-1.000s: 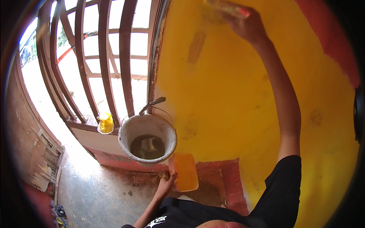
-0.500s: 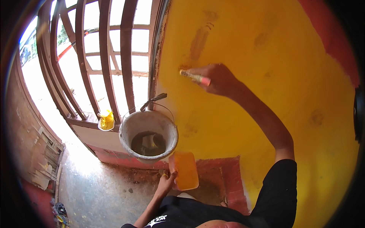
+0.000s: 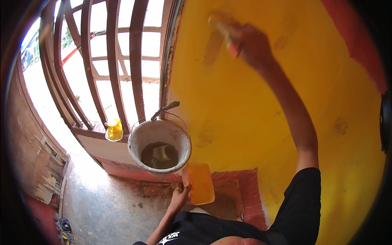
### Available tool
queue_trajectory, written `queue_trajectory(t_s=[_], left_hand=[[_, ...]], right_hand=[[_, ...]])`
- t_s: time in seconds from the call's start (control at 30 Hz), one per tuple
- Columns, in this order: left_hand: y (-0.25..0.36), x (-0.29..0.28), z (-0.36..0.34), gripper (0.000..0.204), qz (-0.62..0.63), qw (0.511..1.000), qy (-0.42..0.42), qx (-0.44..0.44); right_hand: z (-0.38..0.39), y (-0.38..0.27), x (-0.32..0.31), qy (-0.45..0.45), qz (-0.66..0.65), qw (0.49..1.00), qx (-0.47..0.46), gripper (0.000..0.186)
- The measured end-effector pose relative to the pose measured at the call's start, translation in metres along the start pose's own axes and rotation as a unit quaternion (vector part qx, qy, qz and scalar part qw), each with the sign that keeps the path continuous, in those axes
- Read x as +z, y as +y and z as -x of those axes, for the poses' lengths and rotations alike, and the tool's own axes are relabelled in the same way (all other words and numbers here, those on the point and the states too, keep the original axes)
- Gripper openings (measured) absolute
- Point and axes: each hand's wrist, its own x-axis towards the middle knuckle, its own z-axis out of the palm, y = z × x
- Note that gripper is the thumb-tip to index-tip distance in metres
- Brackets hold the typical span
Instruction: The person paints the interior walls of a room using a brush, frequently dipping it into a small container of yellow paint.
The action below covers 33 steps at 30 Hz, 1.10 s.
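My right hand (image 3: 252, 44) is raised at the upper part of the yellow wall (image 3: 253, 126), closed round a paintbrush (image 3: 226, 34) with a pinkish-red handle end. Motion blurs the brush, and its bristle end is at a darker streak on the wall. Low in front of my body, my left hand (image 3: 179, 196) grips an orange plastic container (image 3: 199, 183) by its side. Whatever is inside it looks orange; I cannot make out how full it is.
A grey bucket (image 3: 136, 141) with dark liquid hangs by its wire handle left of the container. Beside it on the ledge sits a white cup (image 3: 114, 136) with yellow stuff. Wooden window bars (image 3: 112, 53) stand at left, above a concrete floor (image 3: 98, 212).
My right hand and the paintbrush have moved up along the wall. The left hand and the orange container have barely shifted.
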Motion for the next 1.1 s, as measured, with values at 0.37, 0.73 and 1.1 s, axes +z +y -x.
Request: queue_trajectory(t_s=[0.37,0.73,1.1], left_hand=[[0.022,-0.002,0.007,0.049,0.041,0.999,0.017,0.0],[0.002,-0.005,-0.001,0.047,-0.004,1.0,0.022,0.021],[0.014,-0.001,0.0,0.046,-0.015,1.0,0.008,0.016]], right_hand=[[0.015,-0.003,0.015,-0.071,-0.139,0.988,-0.006,0.024],[0.01,-0.009,0.007,-0.045,-0.02,0.999,0.003,0.05],[-0.008,0.045,0.008,-0.003,-0.084,0.996,-0.019,0.022]])
